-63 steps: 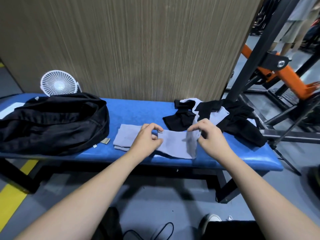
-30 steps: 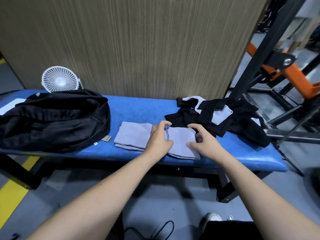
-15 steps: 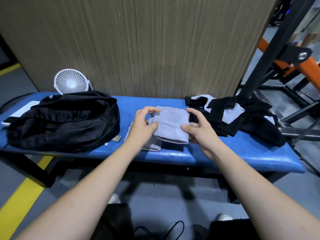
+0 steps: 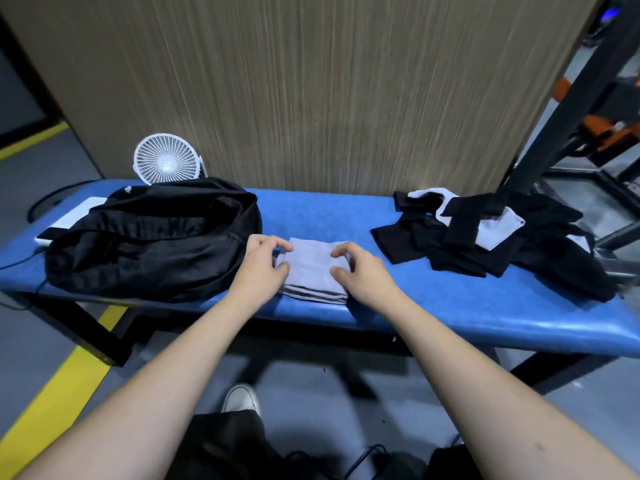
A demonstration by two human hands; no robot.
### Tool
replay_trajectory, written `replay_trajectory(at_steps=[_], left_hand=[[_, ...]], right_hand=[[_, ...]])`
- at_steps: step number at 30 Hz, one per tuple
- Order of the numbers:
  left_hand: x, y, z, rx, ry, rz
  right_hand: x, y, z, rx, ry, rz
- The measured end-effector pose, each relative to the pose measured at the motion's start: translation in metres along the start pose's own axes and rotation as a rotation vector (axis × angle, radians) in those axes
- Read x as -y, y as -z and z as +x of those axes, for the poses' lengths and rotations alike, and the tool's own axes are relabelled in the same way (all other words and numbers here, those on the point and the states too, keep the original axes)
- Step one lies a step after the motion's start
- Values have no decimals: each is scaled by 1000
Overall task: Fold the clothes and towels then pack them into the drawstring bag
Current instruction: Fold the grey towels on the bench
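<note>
**Two hands on one folded grey towel**

Two bare hands sit at the sides of a single folded towel. The left hand [image 4: 262, 263] has its fingers curled at the towel's left edge, thumb and fingertips touching the cloth; whether it actually pinches a layer cannot be told. The right hand [image 4: 360, 270] mirrors it at the right edge, fingers bent and resting on the top layer.

The grey towel [image 4: 311, 268] lies flat on the blue bench [image 4: 450, 306], near its front edge, between the bag and the clothes. It is folded into a compact rectangle, with several stacked layers showing as thin bands along its near side. The cloth looks soft and matte.

Just left of the left hand sits one black drawstring bag [image 4: 149, 244], slumped and wrinkled, of slightly shiny fabric, its mouth gaping open. To the right, apart from the towel, lies one unfolded heap of black and white clothes [image 4: 485, 240].

The bench top is smooth, padded and glossy. One small round white fan [image 4: 167, 158] stands behind the bag, against a wood-grain panel [image 4: 329, 91].
</note>
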State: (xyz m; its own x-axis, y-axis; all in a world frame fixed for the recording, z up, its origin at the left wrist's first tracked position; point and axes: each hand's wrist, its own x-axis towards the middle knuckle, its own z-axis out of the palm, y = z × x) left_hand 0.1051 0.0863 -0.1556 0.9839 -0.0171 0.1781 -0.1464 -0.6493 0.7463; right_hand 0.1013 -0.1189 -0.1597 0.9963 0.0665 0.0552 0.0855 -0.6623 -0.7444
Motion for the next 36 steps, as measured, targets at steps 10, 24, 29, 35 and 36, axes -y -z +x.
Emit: replay_trajectory(at_steps=[10, 24, 29, 35, 36], left_hand=[[-14, -7, -5, 80, -335, 418], [17, 2, -4, 89, -240, 523], [21, 7, -4, 96, -247, 527], [-1, 2, -3, -17, -281, 497], [-6, -1, -2, -27, -284, 491]], right_hand=[[2, 15, -15, -7, 249, -484], [10, -21, -4, 143, 229, -418], [12, -25, 0, 147, 236, -407], [2, 1, -9, 72, 255, -366], [-1, 9, -10, 35, 249, -369]])
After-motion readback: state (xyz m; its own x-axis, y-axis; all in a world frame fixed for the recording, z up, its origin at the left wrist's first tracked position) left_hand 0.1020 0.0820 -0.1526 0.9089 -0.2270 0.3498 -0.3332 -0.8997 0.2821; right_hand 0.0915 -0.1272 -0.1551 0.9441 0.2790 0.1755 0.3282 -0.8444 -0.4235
